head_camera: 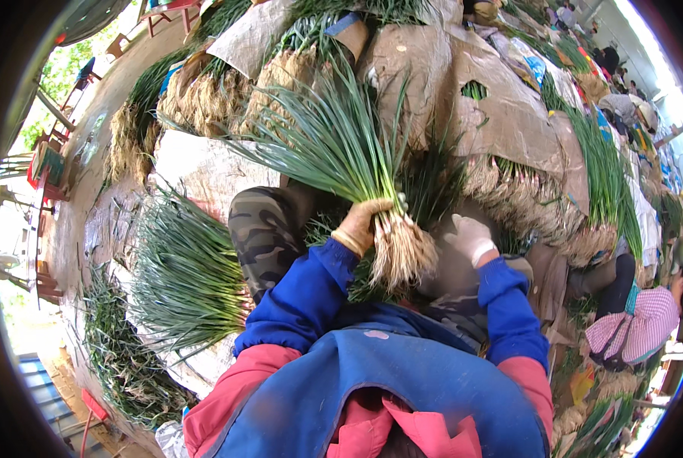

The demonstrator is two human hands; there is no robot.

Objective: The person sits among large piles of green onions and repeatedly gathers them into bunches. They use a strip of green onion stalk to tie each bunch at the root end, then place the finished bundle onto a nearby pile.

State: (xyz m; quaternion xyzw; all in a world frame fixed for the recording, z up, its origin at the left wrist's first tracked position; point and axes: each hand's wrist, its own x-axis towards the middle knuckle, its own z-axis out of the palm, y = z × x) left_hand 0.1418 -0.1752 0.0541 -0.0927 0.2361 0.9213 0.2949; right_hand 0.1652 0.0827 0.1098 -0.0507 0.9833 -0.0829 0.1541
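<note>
A thick bunch of scallions [347, 154] is gripped near its white ends by my left hand [364, 223], which wears a tan glove. Its green leaves fan out up and to the left, and its pale roots [404, 252] hang below the fist. To the right of the roots, apart from them, is my right hand [472, 236] in a white glove. I see nothing in it; its fingers are partly curled. Trimmed scallions lie in a neat pile [186, 275] left of my camouflage-trousered knee [264, 235].
Brown sheets [504, 120] cover rooted scallions [519, 194] in front of me. Withered leaves [129, 349] are heaped at the lower left. A person in a checked garment [633, 326] is close on the right. Red stools [49, 177] stand along the left.
</note>
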